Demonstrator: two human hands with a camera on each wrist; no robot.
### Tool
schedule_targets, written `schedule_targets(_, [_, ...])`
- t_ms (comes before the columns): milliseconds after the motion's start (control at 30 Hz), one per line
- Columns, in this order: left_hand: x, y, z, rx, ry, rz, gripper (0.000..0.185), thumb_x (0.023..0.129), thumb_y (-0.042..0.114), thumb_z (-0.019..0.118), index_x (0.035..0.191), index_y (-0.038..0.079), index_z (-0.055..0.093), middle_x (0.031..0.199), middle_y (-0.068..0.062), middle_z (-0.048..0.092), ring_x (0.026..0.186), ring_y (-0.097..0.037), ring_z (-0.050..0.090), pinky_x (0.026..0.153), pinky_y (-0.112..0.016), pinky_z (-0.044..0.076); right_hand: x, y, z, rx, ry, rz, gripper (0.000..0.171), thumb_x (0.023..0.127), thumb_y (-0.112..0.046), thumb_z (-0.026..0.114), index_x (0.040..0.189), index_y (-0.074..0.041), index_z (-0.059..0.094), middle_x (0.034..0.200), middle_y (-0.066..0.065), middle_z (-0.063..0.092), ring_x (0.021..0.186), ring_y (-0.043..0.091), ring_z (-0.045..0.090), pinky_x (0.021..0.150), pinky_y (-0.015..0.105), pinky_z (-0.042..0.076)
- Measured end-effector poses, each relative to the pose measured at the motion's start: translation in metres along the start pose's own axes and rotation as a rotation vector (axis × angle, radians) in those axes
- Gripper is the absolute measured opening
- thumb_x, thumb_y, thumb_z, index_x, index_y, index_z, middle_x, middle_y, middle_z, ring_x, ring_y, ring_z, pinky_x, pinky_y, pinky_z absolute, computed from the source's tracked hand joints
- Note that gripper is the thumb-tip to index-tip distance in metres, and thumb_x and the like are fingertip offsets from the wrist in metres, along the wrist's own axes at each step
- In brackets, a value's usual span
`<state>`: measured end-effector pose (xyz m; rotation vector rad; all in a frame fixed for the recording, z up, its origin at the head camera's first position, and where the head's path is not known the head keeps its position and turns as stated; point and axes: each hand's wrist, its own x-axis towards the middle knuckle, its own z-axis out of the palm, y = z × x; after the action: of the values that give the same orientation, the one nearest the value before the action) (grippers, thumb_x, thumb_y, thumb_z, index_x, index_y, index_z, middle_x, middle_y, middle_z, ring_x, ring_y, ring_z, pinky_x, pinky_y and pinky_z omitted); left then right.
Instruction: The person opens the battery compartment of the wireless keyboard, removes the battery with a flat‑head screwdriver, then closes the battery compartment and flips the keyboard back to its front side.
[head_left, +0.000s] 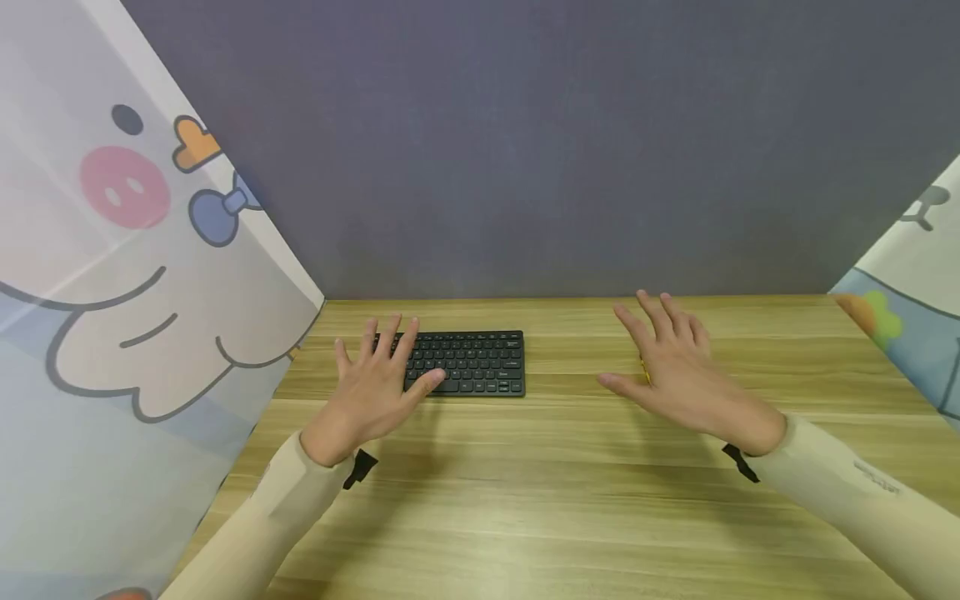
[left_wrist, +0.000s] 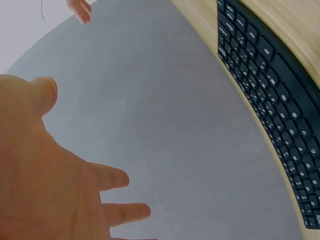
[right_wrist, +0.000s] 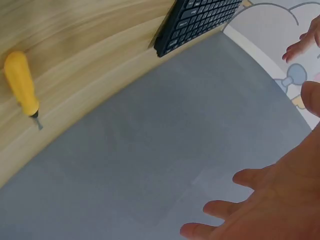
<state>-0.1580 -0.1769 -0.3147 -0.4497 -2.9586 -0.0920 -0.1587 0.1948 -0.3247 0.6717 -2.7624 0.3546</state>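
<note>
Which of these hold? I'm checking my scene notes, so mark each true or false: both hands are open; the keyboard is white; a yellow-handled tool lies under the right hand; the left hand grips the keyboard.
1. Both hands are open. True: left hand and right hand have spread fingers.
2. The keyboard is white. False: black.
3. A yellow-handled tool lies on the table beneath the right hand. True.
4. The left hand grips the keyboard. False: it hovers over the left end.

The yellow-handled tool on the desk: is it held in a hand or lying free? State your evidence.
Lying free. The yellow-handled tool rests flat on the wooden desk, and the right hand hovers above it with fingers spread, gripping nothing.
</note>
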Motion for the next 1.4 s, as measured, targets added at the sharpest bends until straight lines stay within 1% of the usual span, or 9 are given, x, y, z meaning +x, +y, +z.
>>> schedule_targets(100, [0.002,-0.006,0.003,-0.012,0.009,-0.007,0.080,0.078,0.069,0.021,0.140,0.021,0.007,0.142,-0.010,0.009,0.126,-0.036,0.001,0.085,-0.065,-0.003,0.006,-0.004,0.006,0.013,-0.012,-0.008,0.084,0.076,-0.061,0.046,0.140,-0.020,0.009,0.142,0.009,-0.001,0.126,0.033,-0.005,0.090,0.058,0.002])
schedule_targets(300, [0.006,-0.022,0.011,-0.036,0.026,-0.015,0.079,0.079,0.066,0.031,0.139,0.016,0.015,0.135,-0.011,0.024,0.120,-0.037,0.019,0.083,-0.062,0.016,0.021,-0.013,0.026,0.027,-0.028,-0.018,0.085,0.074,-0.066,0.042,0.139,-0.021,0.012,0.141,0.010,0.007,0.126,0.035,0.002,0.090,0.058,0.006])
schedule_targets(500, [0.011,-0.040,0.023,-0.126,0.004,-0.042,0.074,0.082,0.056,0.041,0.137,0.010,0.022,0.127,-0.016,0.033,0.111,-0.039,0.030,0.081,-0.059,0.025,0.038,-0.023,0.052,0.055,-0.072,-0.022,0.085,0.073,-0.067,0.043,0.139,-0.021,0.015,0.140,0.011,0.010,0.125,0.034,0.005,0.089,0.059,0.008])
schedule_targets(633, [0.016,-0.054,0.034,-0.206,-0.017,-0.076,0.073,0.083,0.054,0.041,0.135,0.005,0.025,0.127,-0.020,0.033,0.111,-0.040,0.030,0.084,-0.055,0.027,0.049,-0.031,0.065,0.093,-0.112,-0.056,0.088,0.071,-0.069,0.043,0.139,-0.021,0.014,0.141,0.009,0.008,0.125,0.033,0.005,0.092,0.056,0.009])
schedule_targets(800, [0.021,-0.069,0.046,-0.296,-0.056,-0.143,0.069,0.085,0.051,0.039,0.133,0.001,0.027,0.128,-0.023,0.030,0.115,-0.039,0.028,0.086,-0.053,0.028,0.063,-0.043,0.082,0.167,-0.167,-0.098,0.092,0.068,-0.066,0.051,0.139,-0.021,0.012,0.141,0.010,0.007,0.125,0.034,0.005,0.094,0.054,0.008])
schedule_targets(867, [0.023,-0.076,0.051,-0.324,-0.066,-0.171,0.065,0.087,0.045,0.041,0.132,0.000,0.028,0.127,-0.023,0.031,0.114,-0.039,0.030,0.085,-0.053,0.030,0.069,-0.048,0.089,0.198,-0.176,-0.117,0.093,0.067,-0.063,0.056,0.139,-0.021,0.013,0.140,0.011,0.008,0.125,0.034,0.005,0.094,0.054,0.008])
schedule_targets(1067, [0.028,-0.093,0.062,-0.377,-0.087,-0.248,0.064,0.088,0.044,0.039,0.129,-0.005,0.029,0.121,-0.025,0.034,0.106,-0.039,0.037,0.080,-0.051,0.035,0.089,-0.056,0.110,0.249,-0.220,-0.141,0.098,0.063,-0.059,0.064,0.139,-0.023,0.013,0.140,0.011,0.009,0.125,0.033,0.006,0.092,0.056,0.012])
schedule_targets(1267, [0.032,-0.108,0.071,-0.402,-0.123,-0.328,0.070,0.089,0.050,0.029,0.130,-0.006,0.028,0.126,-0.028,0.028,0.112,-0.043,0.029,0.085,-0.054,0.028,0.107,-0.063,0.126,0.318,-0.297,-0.132,0.101,0.060,-0.057,0.067,0.138,-0.028,0.011,0.141,0.009,0.006,0.126,0.029,0.003,0.093,0.052,0.019])
schedule_targets(1400, [0.034,-0.115,0.078,-0.386,-0.128,-0.350,0.070,0.089,0.051,0.027,0.128,-0.007,0.030,0.121,-0.027,0.032,0.109,-0.042,0.033,0.084,-0.053,0.030,0.118,-0.071,0.131,0.382,-0.364,-0.116,0.102,0.060,-0.052,0.070,0.139,-0.024,0.012,0.142,0.006,0.003,0.127,0.026,0.000,0.093,0.051,0.019])
